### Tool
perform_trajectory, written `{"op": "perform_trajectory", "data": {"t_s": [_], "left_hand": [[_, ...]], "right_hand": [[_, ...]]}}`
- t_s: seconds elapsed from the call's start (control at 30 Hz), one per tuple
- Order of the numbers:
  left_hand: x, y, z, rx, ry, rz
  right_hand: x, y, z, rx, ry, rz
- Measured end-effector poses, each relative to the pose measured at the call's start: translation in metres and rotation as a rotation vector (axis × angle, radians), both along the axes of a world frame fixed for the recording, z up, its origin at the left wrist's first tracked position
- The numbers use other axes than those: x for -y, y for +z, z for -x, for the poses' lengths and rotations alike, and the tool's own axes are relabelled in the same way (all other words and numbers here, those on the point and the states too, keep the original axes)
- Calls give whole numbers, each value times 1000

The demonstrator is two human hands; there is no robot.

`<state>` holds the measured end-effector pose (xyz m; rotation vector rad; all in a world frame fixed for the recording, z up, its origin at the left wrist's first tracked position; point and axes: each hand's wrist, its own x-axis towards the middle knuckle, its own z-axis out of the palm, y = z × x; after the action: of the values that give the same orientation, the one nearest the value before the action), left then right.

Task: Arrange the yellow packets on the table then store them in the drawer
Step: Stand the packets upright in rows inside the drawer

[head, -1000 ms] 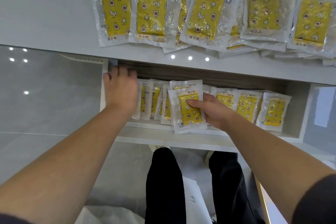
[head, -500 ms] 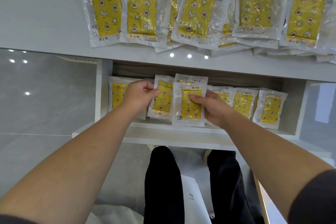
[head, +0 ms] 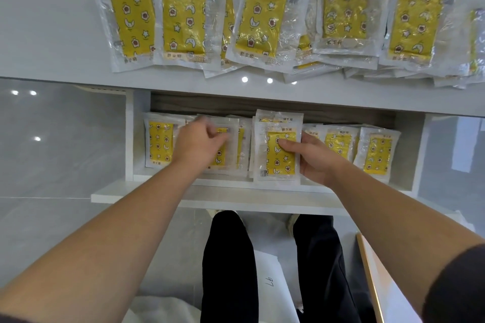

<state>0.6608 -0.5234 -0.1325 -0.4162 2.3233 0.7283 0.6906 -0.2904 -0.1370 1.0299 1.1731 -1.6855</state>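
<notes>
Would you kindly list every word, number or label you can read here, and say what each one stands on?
"97", handwritten and turned round, possibly "47": on the white sheet.
Printed labels on the table packets: upside down and too blurred to read.
Printed label at the top of the drawer packet held by the right hand: too small and blurred to read.

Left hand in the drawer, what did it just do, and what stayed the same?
The left hand moved right along the drawer, from its left wall onto packets left of centre; blur hides its grip. The right hand kept pinching the middle packet. Table packets stayed.
</notes>
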Motion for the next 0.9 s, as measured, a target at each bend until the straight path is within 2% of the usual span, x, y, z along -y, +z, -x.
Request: {"op": "perform_trajectory", "data": {"t_s": [0.07,0.13,0.6,0.73,0.83,0.9], "left_hand": [[-22,9,3,182,100,-332],[-40,14,4,345,137,-474],[-73,8,-11,183,184,-310],[-78,12,-14,202,143,-311],[-75,12,-14,198,200,-360],[-67,7,-14,161,232,-314]], "right_hand": [[-1,3,0,2,-1,43],[-2,4,0,-6,22,62],[-25,1,-5,-39,94,-144],[-31,2,-7,-37,65,-148],[-37,3,-9,-17,37,-157],[-45,3,-10,-5,-3,-189]]}}
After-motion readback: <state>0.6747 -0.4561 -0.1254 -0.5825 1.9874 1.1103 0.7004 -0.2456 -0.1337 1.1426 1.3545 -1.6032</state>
